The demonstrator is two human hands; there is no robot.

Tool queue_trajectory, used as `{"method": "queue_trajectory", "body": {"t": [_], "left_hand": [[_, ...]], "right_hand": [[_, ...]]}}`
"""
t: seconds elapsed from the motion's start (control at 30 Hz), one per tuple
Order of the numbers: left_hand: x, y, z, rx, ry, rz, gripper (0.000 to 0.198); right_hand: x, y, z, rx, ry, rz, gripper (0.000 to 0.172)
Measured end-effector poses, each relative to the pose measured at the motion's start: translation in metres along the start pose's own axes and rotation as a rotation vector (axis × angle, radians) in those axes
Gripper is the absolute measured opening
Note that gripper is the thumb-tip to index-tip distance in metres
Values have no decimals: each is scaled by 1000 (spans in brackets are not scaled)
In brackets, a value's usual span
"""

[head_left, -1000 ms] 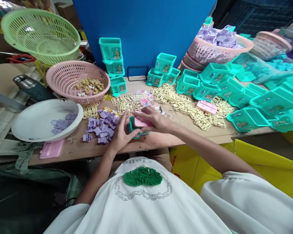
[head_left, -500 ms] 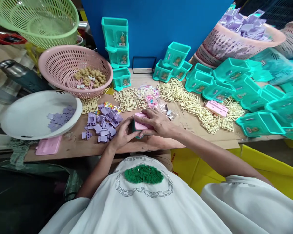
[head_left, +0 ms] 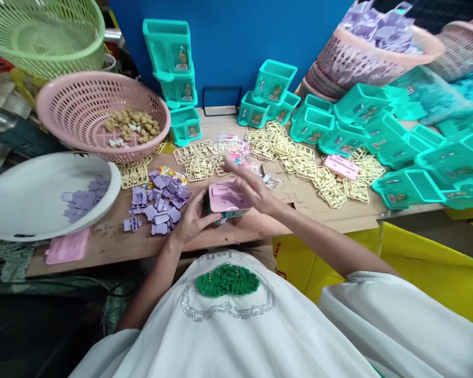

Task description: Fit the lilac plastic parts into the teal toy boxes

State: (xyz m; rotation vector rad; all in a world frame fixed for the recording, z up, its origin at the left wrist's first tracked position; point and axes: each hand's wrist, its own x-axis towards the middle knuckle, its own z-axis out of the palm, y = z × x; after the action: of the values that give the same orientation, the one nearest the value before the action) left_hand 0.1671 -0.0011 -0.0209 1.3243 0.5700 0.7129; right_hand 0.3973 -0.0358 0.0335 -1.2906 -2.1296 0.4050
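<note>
**Pink-lidded teal box at the worktop's near edge**

Head view. Left hand (head_left: pixel 191 218) fingers curl around the teal box (head_left: pixel 225 212), capped by a pink lid (head_left: pixel 225 196). Right hand (head_left: pixel 249 187) hovers blurred beside it, fingers spread, holding nothing. Purple pieces (head_left: pixel 160 202) lie just left; cream sprues (head_left: pixel 299 163) beyond. Half a second earlier the right hand pressed on the lid.

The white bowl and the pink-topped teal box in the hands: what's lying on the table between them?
In the head view, a heap of purple pieces lies between the white bowl and the box held by the left hand.
</note>
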Motion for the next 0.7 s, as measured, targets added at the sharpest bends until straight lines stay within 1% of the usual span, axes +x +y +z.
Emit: {"method": "queue_trajectory", "body": {"t": [0.03, 0.07, 0.13, 0.2, 0.23, 0.27, 0.37, 0.43, 0.5, 0.57, 0.63, 0.7], "left_hand": [[1, -1, -1, 1, 7, -3, 85], [2, -1, -2, 7, 12, -3, 86], [3, 2, -3, 28, 14, -1, 88], [2, 9, -1, 58, 15, -18, 90], [0, 13, 1, 80, 18, -46, 88], [-3, 16, 3, 99, 36, -76, 88], [-9, 17, 4, 179, 23, -149, 86], [-10, 9, 3, 228, 81, -120, 88], [-10, 1, 3, 213, 132, -79, 86], [-11, -3, 5, 188, 149, -37, 83], [-13, -4, 6, 178, 147, -22, 78], [-14, -5, 5, 185, 134, -34, 72]], "right_hand": [[2, 2, 0, 3, 7, 43, 67], [4, 3, -1, -25, -13, 66, 67], [6, 3, -3, -121, -102, 50, 69], [3, -4, -6, -204, -192, 11, 78], [0, -10, -9, -233, -221, -5, 85], [-4, -16, -11, -259, -261, -32, 89], [-21, -32, -21, -286, -253, -16, 80], [-39, -37, -34, -255, -152, 7, 82], [-65, -39, -58, -210, 20, 102, 90], [-101, -40, -91, -199, 199, 263, 96], [-142, -37, -128, -258, 379, 455, 93], [-188, -30, -167, -359, 492, 715, 96]]}}
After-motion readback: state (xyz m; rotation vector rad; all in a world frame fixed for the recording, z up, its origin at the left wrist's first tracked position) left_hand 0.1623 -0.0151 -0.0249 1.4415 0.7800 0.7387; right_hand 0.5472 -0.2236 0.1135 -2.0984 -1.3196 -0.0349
